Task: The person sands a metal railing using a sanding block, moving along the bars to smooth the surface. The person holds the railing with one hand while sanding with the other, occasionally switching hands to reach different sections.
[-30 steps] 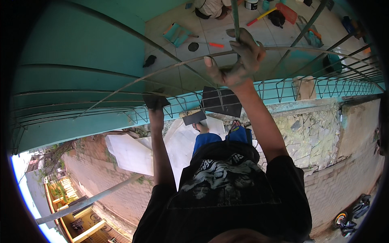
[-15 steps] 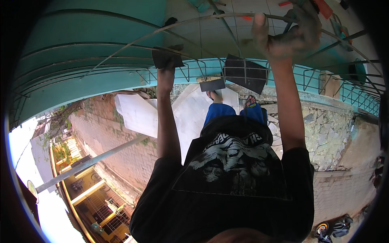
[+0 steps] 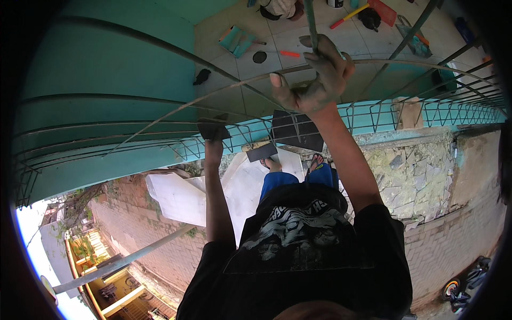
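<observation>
A metal grille of dark rods (image 3: 176, 102) stands before me, with thinner bent wire along its lower edge. My left hand (image 3: 213, 152) is closed on a small black sheet (image 3: 213, 130) that looks like sandpaper, held up against the lower rods. Grey with dust, my right hand (image 3: 322, 82) is at an upright rod of the grille (image 3: 311, 21). Its fingers are bent at the rod while the thumb points away to the left, and I see nothing loose in it. Two more black sheets lie below: a small one (image 3: 262, 153) by my foot and a larger one (image 3: 298, 131).
Behind the grille, a tiled floor (image 3: 242, 66) holds a teal dustpan-like tray (image 3: 236, 41), an orange strip (image 3: 290, 54) and a red-and-yellow handled tool (image 3: 349, 16). Part of another person (image 3: 280, 7) shows at the top. A pale slab (image 3: 234, 184) lies by my feet, beside a broken-stone wall (image 3: 405, 168).
My view has tilted, showing more of the tiled floor. My right hand has come left and lower in view, to another rod. The left hand still holds its black sheet.
</observation>
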